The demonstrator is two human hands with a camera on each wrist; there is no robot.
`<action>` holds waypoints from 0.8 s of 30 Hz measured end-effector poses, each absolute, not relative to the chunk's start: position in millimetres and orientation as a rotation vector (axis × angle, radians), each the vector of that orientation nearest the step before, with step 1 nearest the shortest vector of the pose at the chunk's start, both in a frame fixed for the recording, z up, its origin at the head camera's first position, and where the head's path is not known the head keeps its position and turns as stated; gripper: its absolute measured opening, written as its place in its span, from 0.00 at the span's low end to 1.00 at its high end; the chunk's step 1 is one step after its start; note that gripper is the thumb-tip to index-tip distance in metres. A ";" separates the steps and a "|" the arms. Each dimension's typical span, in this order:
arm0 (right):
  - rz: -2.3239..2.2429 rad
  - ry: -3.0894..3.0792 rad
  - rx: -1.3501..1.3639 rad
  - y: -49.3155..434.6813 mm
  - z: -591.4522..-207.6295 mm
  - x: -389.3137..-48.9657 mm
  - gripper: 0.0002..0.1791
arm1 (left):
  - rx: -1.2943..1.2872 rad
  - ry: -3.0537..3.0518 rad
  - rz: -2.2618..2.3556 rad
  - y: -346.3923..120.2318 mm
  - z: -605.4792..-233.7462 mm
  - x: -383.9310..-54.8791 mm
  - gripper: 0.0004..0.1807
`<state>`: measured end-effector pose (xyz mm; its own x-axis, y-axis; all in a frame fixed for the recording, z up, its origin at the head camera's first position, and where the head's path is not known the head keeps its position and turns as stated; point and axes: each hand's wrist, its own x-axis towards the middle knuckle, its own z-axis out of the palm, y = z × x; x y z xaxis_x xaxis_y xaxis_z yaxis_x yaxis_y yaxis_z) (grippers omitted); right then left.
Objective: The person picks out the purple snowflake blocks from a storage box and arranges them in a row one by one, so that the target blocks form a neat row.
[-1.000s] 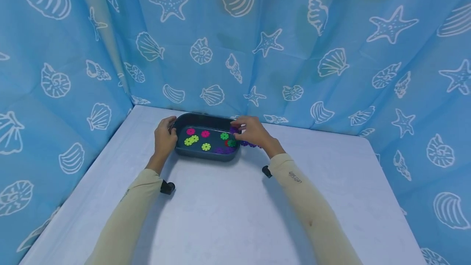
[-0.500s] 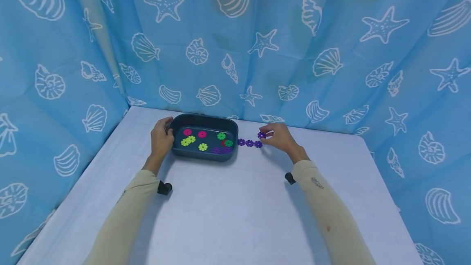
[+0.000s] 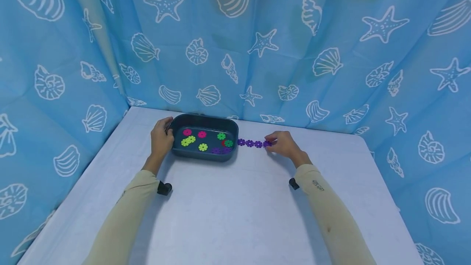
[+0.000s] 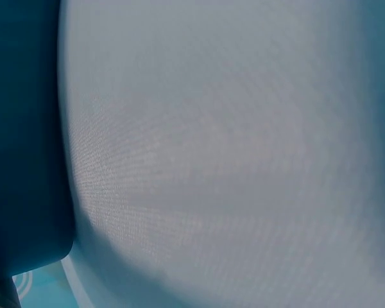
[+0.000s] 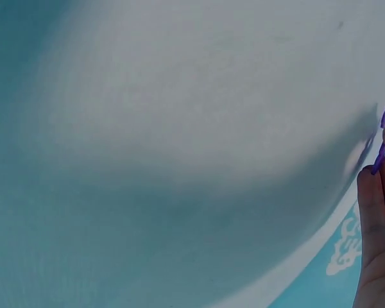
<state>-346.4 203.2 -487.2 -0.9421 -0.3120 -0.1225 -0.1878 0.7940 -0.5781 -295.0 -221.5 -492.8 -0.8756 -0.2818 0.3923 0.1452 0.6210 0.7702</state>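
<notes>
Right hand (image 3: 284, 144) has lowered, pinching a purple disc (image 3: 266, 144).

Curtain (image 3: 287, 15): blue, hung in folds before me and along both sides, printed with white shells (image 3: 327, 61) and starfish (image 3: 264, 43).
Tabletop (image 3: 228, 207): white, far edge beside the curtain.
Light: diffuse, as far as I can judge.

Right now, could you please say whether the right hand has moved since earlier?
Yes; against the curtain, the right hand has moved right, from the right end of the tray to the outer end of the purple row.
</notes>
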 end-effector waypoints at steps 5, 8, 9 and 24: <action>-0.847 2.779 -0.409 204.0 -489.9 -346.5 0.24 | 0.113 -2.371 -1.185 -220.8 -492.3 -294.8 0.22; -0.842 2.790 -0.430 203.8 -490.7 -346.8 0.23 | 0.120 -2.371 -1.183 -220.8 -492.8 -294.8 0.22; -0.841 2.791 -0.435 203.6 -491.0 -346.9 0.23 | 0.119 -2.370 -1.185 -221.0 -493.0 -294.8 0.22; -0.778 2.826 -0.492 201.6 -497.1 -351.5 0.23 | 0.106 -2.353 -1.162 -222.7 -497.4 -297.8 0.22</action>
